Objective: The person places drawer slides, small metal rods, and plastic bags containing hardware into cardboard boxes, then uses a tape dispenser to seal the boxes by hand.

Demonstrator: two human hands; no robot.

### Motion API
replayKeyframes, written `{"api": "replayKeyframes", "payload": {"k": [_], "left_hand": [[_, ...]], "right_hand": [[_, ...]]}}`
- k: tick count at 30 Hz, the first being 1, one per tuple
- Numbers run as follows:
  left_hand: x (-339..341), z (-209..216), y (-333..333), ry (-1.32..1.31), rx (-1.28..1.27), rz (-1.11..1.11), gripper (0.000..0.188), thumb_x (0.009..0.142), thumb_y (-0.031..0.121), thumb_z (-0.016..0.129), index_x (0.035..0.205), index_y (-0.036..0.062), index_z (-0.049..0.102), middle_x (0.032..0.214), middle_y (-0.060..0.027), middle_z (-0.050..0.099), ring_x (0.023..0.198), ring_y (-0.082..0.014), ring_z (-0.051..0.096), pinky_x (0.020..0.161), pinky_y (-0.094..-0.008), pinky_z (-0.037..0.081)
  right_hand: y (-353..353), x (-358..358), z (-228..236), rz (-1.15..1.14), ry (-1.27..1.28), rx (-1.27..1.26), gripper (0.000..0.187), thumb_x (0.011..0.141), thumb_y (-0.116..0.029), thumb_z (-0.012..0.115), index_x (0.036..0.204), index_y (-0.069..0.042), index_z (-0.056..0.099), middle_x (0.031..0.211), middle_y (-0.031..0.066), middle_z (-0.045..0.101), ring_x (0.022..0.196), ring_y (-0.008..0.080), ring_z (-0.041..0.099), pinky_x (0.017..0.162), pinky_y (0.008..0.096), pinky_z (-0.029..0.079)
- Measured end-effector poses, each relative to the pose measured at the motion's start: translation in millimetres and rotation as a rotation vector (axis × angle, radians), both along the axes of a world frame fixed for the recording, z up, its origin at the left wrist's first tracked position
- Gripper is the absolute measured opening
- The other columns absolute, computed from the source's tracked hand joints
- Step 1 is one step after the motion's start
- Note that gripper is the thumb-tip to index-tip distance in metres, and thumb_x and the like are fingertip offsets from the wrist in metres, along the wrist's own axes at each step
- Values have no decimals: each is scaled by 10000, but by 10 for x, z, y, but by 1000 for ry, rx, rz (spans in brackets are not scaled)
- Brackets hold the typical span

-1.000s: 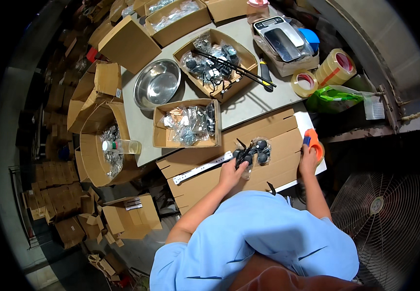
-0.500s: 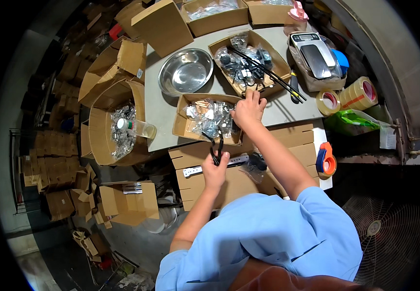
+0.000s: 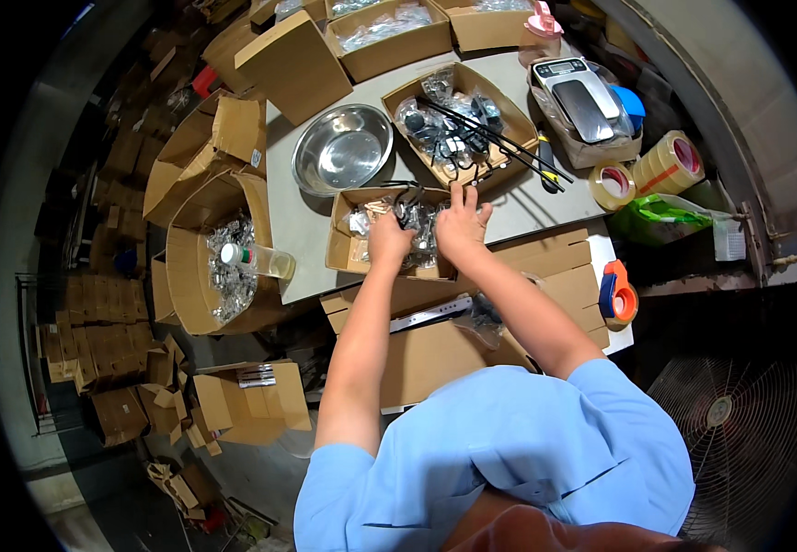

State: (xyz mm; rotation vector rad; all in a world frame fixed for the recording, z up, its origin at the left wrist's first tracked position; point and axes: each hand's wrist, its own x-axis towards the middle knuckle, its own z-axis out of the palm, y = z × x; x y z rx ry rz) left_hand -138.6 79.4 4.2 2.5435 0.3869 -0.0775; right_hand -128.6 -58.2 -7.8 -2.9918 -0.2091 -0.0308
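My left hand reaches over a small cardboard box and is closed around a black curved piece, like a bent hook or loop. Small clear bags of metal parts fill that box, with some wooden-coloured pegs among them. At its right end, my right hand rests with fingers stretched and apart, pointing away from me. Just beyond those fingertips stands a larger open box of bagged black and silver parts. Long thin black rods lie across it, sticking out over its right side.
A steel bowl stands at the left on the grey table. At right are a scale with a phone on it, tape rolls and an orange tape dispenser. Flat cardboard and a white slotted metal strip lie nearer me.
My left hand has moved forward with the black curved piece, from above the flat cardboard to over the small box. My right hand has drawn back slightly from the larger box.
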Motion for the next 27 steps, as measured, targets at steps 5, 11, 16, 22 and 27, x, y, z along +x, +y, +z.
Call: {"api": "replayKeyframes", "payload": {"k": [5, 11, 16, 22, 27], "left_hand": [[-302, 231, 71, -248, -348, 56, 195, 712, 95, 727, 816, -12, 602, 719, -95, 651, 639, -199, 618, 628, -323, 485], [-1359, 919, 206, -55, -819, -72, 80, 805, 45, 650, 835, 31, 577, 717, 12, 579, 640, -55, 539, 576, -226, 444], [-1941, -5, 194, 212, -681, -346, 122, 760, 26, 642, 753, 32, 520, 718, 33, 512, 667, -65, 477, 617, -222, 413], [-2027, -590, -268, 535, -938, -369, 132, 786, 107, 685, 835, 31, 589, 723, 32, 540, 682, -86, 483, 635, -270, 423], [-1823, -1136, -180, 298, -251, -537, 188, 728, 19, 647, 912, 24, 606, 856, -85, 632, 834, -266, 615, 733, -340, 477]], "right_hand": [[-226, -35, -17, 56, -157, 329, 150, 800, -154, 586, 841, -22, 644, 1261, 122, 396, 1183, 341, 315, 920, 505, 259], [-1232, -447, 483, 137, -1, 1006, 97, 890, -89, 511, 911, 5, 513, 994, 168, 561, 890, 286, 560, 809, 351, 437], [-2244, -845, -203, -100, 148, 1050, 103, 948, -113, 465, 903, -23, 443, 898, 102, 582, 861, 157, 529, 771, 291, 424], [-2664, -1276, -1531, -395, -9, 987, 171, 895, -149, 550, 845, -10, 464, 797, 138, 550, 777, 233, 543, 716, 345, 441], [-2589, -1343, -1568, -433, -58, 721, 138, 870, -120, 561, 931, -11, 502, 908, 181, 567, 877, 332, 560, 773, 375, 450]]}}
